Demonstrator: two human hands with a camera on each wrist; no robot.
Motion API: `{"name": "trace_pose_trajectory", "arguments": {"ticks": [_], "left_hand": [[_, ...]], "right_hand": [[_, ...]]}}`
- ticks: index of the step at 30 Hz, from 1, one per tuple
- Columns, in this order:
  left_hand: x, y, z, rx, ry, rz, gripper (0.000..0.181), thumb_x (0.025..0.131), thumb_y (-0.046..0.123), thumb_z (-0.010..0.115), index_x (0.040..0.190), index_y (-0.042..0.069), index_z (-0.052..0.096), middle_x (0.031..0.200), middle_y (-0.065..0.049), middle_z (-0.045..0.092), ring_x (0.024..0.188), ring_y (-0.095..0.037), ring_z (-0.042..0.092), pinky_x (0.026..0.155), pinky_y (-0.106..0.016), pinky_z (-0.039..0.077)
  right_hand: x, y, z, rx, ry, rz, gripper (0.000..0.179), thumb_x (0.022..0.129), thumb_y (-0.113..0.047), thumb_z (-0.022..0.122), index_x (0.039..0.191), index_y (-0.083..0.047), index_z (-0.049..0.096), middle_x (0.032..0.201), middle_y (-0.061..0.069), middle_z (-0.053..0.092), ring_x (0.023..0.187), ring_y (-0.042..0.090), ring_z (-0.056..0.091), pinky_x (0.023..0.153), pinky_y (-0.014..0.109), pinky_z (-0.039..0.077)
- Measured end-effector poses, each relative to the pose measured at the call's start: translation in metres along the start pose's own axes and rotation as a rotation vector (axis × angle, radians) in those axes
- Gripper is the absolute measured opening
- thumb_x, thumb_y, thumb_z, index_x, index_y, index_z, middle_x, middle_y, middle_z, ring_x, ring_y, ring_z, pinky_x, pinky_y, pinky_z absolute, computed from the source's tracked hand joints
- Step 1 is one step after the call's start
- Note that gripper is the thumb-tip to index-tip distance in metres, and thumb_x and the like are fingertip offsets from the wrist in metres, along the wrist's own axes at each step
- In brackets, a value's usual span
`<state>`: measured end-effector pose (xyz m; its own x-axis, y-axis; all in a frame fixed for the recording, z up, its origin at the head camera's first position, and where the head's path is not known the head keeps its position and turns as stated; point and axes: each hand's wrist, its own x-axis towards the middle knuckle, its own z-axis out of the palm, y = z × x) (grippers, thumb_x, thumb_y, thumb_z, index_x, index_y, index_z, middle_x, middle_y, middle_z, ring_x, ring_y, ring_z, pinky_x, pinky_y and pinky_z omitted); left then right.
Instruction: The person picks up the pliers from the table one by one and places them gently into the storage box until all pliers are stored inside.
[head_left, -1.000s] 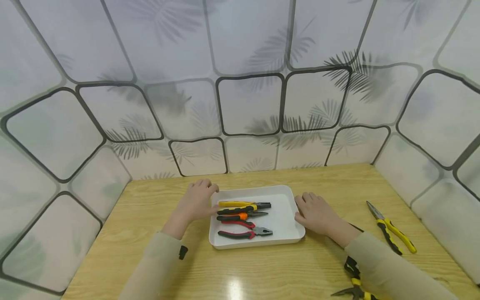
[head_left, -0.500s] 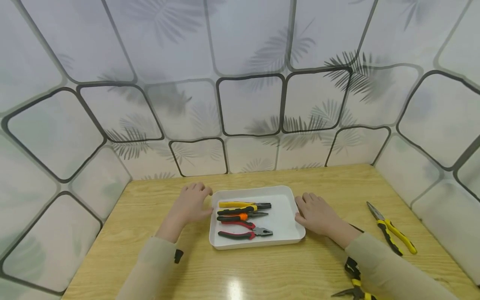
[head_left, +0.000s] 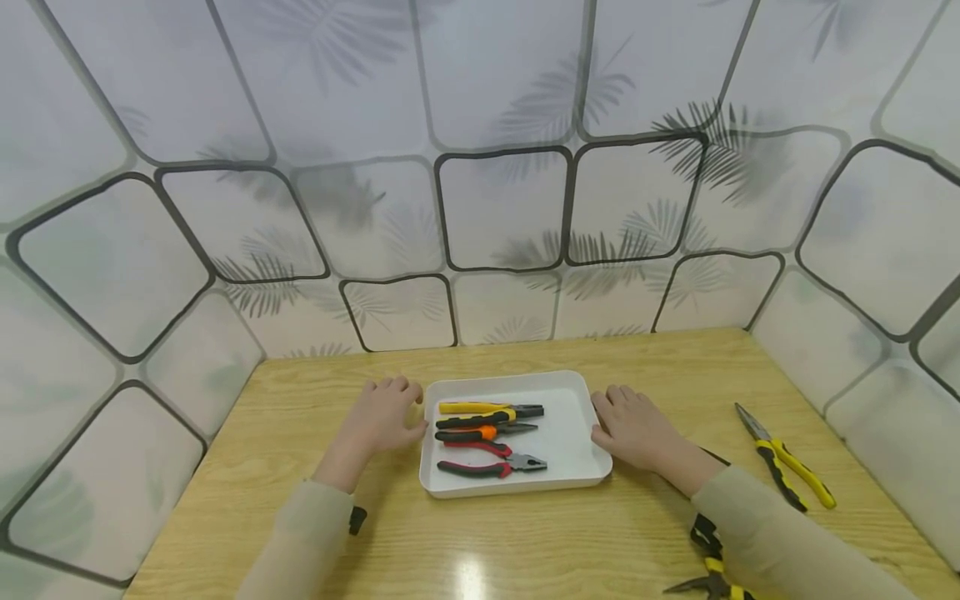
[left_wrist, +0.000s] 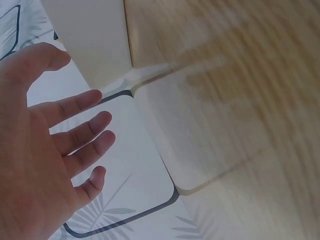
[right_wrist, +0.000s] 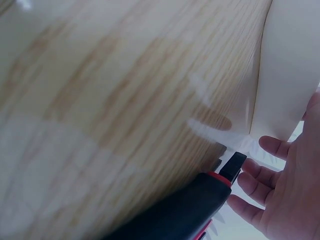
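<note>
A white tray (head_left: 567,425) lies on the wooden table with several pliers side by side in it. Yellow-and-black pliers (head_left: 480,419) are at the back, orange-and-black pliers (head_left: 480,434) in the middle, and red-and-black pliers (head_left: 480,471) in front. My left hand (head_left: 380,417) is beside the tray's left end, fingers relaxed and holding nothing; the left wrist view shows them spread near the tray wall (left_wrist: 92,40). At the right end, my right hand (head_left: 633,427) has its thumb by the wall, fingers loosely bent. A black-and-red tool (right_wrist: 185,205) lies beside those fingers, mostly hidden from above.
Yellow-and-black long-nose pliers (head_left: 780,458) lie at the table's right side. Another pair of pliers (head_left: 712,581) shows partly below my right forearm. A patterned wall covering (head_left: 502,308) encloses the back and sides of the wooden table (head_left: 465,542).
My left hand has drawn back leftward from over the tray's rim and come slightly nearer. My right hand, the tray and the pliers stay in place.
</note>
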<state>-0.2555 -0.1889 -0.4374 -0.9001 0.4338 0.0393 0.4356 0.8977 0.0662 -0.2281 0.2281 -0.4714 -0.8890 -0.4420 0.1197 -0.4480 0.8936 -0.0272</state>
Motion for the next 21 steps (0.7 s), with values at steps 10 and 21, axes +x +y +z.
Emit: {"name": "trace_pose_trajectory", "arguments": {"ticks": [10, 21], "left_hand": [[0.001, 0.002, 0.011, -0.006, -0.002, -0.001, 0.030, 0.092, 0.036, 0.067, 0.110, 0.012, 0.068, 0.113, -0.010, 0.068, 0.113, -0.038, 0.067, 0.103, -0.062, 0.048], [-0.001, 0.010, 0.012, -0.037, -0.035, -0.042, 0.040, 0.091, 0.036, 0.065, 0.118, 0.007, 0.065, 0.119, -0.012, 0.068, 0.117, -0.038, 0.065, 0.111, -0.064, 0.045]], "right_hand": [[-0.001, 0.000, 0.000, -0.006, -0.011, 0.008, 0.031, 0.100, -0.030, 0.060, 0.117, -0.005, 0.058, 0.095, 0.009, 0.051, 0.081, 0.022, 0.040, 0.070, 0.037, 0.036], [-0.001, -0.001, -0.002, 0.006, -0.002, 0.002, 0.029, 0.099, -0.029, 0.059, 0.116, -0.005, 0.058, 0.094, 0.009, 0.051, 0.081, 0.022, 0.040, 0.069, 0.037, 0.035]]}}
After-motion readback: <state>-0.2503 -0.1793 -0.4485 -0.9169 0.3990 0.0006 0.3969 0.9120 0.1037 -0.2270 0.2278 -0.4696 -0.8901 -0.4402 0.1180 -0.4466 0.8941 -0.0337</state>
